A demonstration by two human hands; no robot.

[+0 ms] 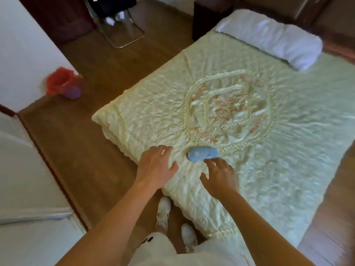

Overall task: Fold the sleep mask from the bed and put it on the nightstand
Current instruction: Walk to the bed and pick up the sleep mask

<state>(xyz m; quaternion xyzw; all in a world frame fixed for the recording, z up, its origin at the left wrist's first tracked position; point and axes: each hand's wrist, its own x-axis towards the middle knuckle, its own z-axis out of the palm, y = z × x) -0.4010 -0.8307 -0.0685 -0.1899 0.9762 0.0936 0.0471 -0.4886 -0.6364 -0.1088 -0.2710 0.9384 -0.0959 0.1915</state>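
Right hand palm down over the bedspread, fingers loosely spread and reaching forward; fingertips sit at the near edge of the sleep mask, touching or just about touching, blur makes it hard to tell. Nothing pinched or gripped. Left hand also palm down, fingers splayed wide, thumb out toward the right hand, hovering or resting on the quilt just left of the mask, not touching it. Mask lies between the two sets of fingertips, slightly beyond them, closer to the right hand.

Sleep mask: light blue, oval, flat and unfolded on the bed, long axis roughly left to right, faint pale print on its face, details too blurred to read. Strap not visible. It sits at the near rim of the embroidered medallion stitched in the middle of the pale cream quilted cover, near the foot corner of the bed.

Both forearms bare, coming in from the bottom of the frame. Below them light shorts and white shoes on a wooden floor by the bed's corner. White pillow at the far end of the bed. Dark boxy piece beside the head of the bed, possibly the nightstand, cannot confirm. Red and purple bin by the wall at left.
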